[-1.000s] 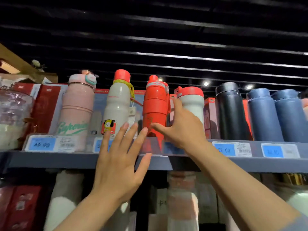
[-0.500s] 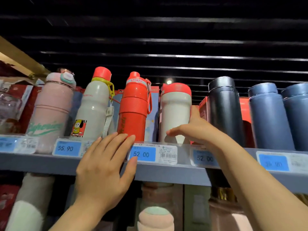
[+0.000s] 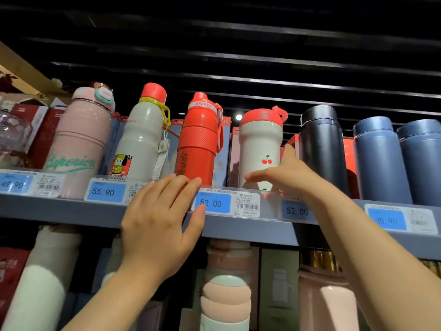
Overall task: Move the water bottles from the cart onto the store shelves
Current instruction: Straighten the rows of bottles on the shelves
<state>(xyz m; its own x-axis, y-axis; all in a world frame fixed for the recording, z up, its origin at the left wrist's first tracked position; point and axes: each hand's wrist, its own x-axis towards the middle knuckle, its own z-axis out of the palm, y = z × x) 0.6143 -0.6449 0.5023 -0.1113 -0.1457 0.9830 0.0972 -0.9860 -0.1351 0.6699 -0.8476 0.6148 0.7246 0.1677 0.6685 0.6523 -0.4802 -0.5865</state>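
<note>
Grey shelf (image 3: 71, 211), left hand (image 3: 157, 225) flat-fingered; right hand (image 3: 288, 177) round cherry bottle (image 3: 260, 149), grip half hidden.

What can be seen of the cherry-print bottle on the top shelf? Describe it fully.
The cherry-print bottle has a cream, smooth matte body narrowing toward the base, a red domed lid with a loop tab at its right, and small red cherries printed low on its side. It stands upright on the grey shelf between the red sports bottle and a black flask. The right hand grips its lower part.
</note>
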